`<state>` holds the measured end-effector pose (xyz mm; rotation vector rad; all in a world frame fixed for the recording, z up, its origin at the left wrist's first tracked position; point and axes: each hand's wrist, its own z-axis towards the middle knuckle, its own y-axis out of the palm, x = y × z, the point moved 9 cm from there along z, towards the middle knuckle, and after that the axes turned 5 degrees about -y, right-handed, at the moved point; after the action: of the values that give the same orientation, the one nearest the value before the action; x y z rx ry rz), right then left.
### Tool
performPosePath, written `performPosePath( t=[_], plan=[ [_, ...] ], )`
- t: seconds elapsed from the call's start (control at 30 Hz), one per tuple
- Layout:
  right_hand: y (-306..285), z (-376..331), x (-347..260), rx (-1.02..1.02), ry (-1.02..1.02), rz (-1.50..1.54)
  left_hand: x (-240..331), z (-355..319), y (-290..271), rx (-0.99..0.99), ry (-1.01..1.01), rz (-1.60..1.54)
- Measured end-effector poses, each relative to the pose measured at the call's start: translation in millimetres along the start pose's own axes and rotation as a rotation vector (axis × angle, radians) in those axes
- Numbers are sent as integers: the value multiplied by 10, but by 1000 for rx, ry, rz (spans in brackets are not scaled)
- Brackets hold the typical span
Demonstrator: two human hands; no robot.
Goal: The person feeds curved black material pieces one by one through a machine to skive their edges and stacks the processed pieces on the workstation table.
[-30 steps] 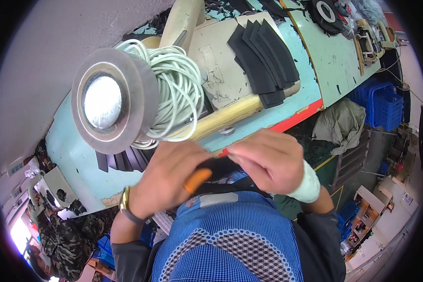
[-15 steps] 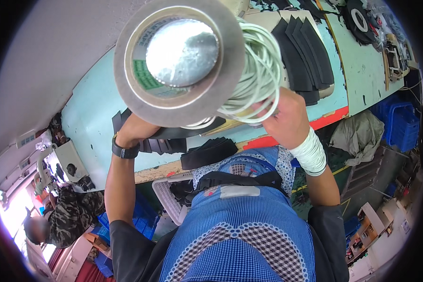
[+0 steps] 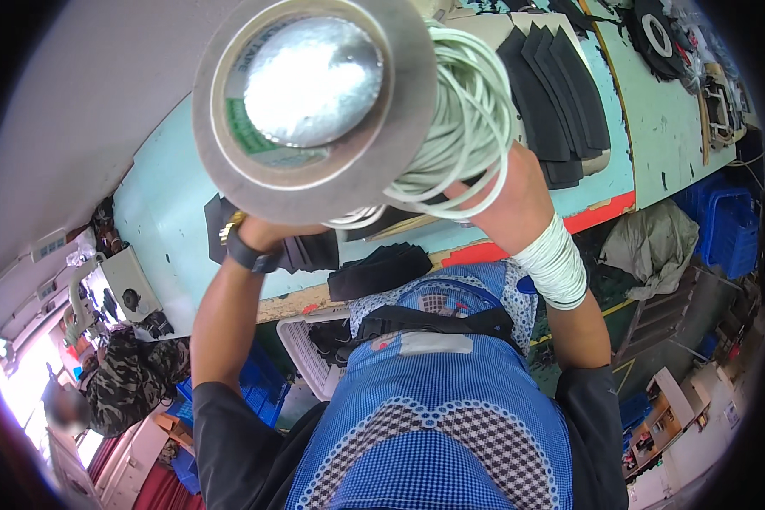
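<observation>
A grey tape roll (image 3: 314,197) with a shiny silver disc in its core fills the upper middle, close to the camera. Loops of pale green-white cord (image 3: 472,110) hang at its right side. My left hand (image 3: 272,234) is over the table below the roll, which hides its fingers. Behind the lower cord loops is my right hand (image 3: 523,191), its fingertips covered. White cord (image 3: 554,265) is wound round my right wrist. Dark strips (image 3: 310,252) lie beside my left hand, and a stack of black fabric pieces (image 3: 381,272) rests at the table's near edge.
Curved black pieces (image 3: 561,93) lie fanned on the pale green table (image 3: 157,204). A white basket (image 3: 302,353) stands below the table edge. Blue crates (image 3: 727,225) and a grey cloth (image 3: 650,246) are at the right. Another person (image 3: 136,387) is at far left.
My left hand has shifted right and turned, so its wristband sits closer to the roll. My right hand has moved slightly up and left. The roll and cord have shifted a little in view.
</observation>
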<state>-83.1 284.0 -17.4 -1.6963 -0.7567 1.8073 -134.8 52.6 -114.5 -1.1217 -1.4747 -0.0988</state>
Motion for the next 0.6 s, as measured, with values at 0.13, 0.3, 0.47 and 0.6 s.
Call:
performPosePath(
  t=[0.13,0.3,0.47,0.6],
  plan=[
    [-99,22,43,-54,136,337,150,-5,92,-40,-63,43],
    [-983,-70,-349,158,-132,39,285,-98,149,-152,-409,-219],
    [-1435,-197,-250,315,-334,-349,432,-507,556,-354,-231,254],
    [-1142,-401,353,309,-70,-313,328,-693,954,-36,-189,536]
  ],
)
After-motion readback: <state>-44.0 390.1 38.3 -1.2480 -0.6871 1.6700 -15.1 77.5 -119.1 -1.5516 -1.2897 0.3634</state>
